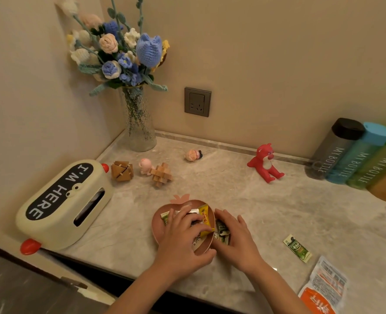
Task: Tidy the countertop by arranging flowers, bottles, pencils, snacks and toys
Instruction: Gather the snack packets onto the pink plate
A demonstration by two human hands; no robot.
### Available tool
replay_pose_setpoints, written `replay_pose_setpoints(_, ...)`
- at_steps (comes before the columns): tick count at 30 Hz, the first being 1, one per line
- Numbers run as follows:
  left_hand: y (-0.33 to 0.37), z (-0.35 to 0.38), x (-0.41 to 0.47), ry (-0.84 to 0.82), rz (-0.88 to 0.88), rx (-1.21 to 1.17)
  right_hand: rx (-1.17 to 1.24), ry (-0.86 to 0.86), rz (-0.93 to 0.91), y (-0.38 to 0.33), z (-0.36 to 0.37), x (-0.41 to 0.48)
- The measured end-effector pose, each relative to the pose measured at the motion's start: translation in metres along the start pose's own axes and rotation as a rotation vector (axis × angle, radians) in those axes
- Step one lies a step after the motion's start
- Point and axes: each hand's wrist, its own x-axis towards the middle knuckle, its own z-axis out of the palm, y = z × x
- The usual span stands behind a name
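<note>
A pink strawberry-shaped dish (180,205) sits near the counter's front edge and holds several snack packets, among them a yellow one (204,217). My left hand (183,236) lies over the dish, its fingers on the packets inside. My right hand (235,236) is just right of the dish, fingers curled round small dark green packets (221,232) at the rim. A green snack sachet (297,248) lies loose on the counter to the right. Crocheted flowers (124,48) stand in a glass vase (139,128) in the back corner. Several "MY BOTTLE" bottles (355,157) line up at the far right.
A cream tissue box (63,200) reading "I'M HERE" lies at the left. Two wooden puzzles (122,171) (161,174), a pink pig (145,165), a small figure (193,154) and a red bear toy (266,163) are spread across the back. An orange-white pouch (323,288) lies front right. A wall socket (197,102).
</note>
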Motion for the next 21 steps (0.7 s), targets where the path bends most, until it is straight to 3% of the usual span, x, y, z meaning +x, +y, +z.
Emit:
replay_pose_setpoints(12,-0.008,0.004,0.003,0.035,-0.011,0.131,-0.129,0.116,0.013,-0.005,0.002,-0.002)
replay_pose_setpoints(21,0.019,0.012,0.009,0.14,0.084,-0.065,-0.219,0.135,0.019,-0.002,-0.015,-0.011)
